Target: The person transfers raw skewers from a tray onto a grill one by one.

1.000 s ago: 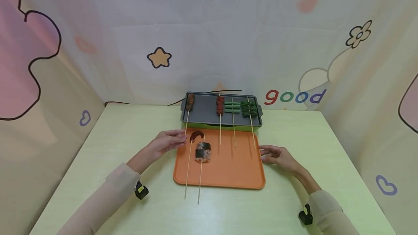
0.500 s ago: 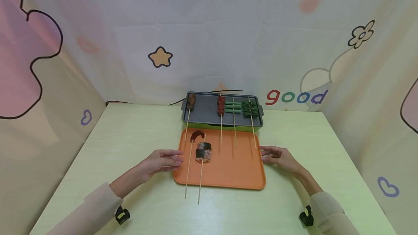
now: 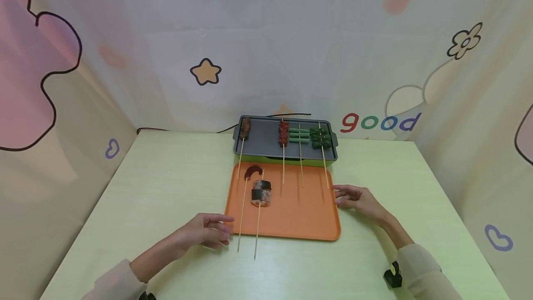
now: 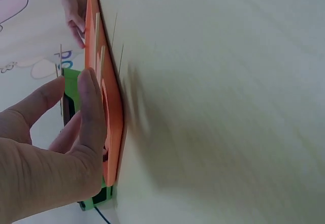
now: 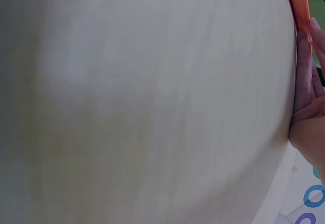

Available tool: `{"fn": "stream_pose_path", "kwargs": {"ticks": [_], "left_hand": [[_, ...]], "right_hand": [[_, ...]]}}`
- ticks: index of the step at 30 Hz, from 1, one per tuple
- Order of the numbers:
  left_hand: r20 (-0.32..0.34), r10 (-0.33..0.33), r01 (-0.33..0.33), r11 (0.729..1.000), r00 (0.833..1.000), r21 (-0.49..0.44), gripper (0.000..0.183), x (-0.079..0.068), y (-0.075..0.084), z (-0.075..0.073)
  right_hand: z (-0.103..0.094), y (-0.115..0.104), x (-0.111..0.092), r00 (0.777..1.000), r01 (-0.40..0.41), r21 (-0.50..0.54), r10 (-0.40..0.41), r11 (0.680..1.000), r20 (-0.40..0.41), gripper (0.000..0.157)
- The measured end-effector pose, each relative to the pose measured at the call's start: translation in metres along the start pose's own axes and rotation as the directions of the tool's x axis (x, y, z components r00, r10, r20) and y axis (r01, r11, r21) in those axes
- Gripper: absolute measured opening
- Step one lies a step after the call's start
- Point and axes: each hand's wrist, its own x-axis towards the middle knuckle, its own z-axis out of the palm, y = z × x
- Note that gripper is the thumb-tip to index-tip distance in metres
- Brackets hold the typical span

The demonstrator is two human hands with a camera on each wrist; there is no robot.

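Orange tray (image 3: 300,219), left hand (image 3: 201,234) by its near left corner — grip wide, right hand (image 3: 360,203) touching its right edge — grip relaxed, slightly parted

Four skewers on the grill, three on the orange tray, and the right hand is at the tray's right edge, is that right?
Not quite: the head view shows the orange tray holding two, not three: the curled dark red skewer and the black-and-white skewer. The rest stands: four on the grill, and the right hand at the tray's right edge.
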Motion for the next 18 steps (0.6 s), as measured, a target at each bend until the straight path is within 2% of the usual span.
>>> {"fn": "stream_pose_path", "kwargs": {"ticks": [9, 18], "left_hand": [[0.043, -0.055, 0.056, 0.998, 0.998, -0.015, 0.059, 0.002, -0.006, 0.009], [0.052, -0.058, 0.062, 0.993, 0.997, -0.096, 0.065, 0.007, -0.009, 0.016]], "right_hand": [[0.001, 0.006, 0.001, 1.0, 0.01, 0.026, -0.01, 1.0, -0.015, 0.052], [0.001, 0.006, 0.001, 1.0, 0.017, 0.032, -0.017, 0.999, -0.013, 0.052]]}}
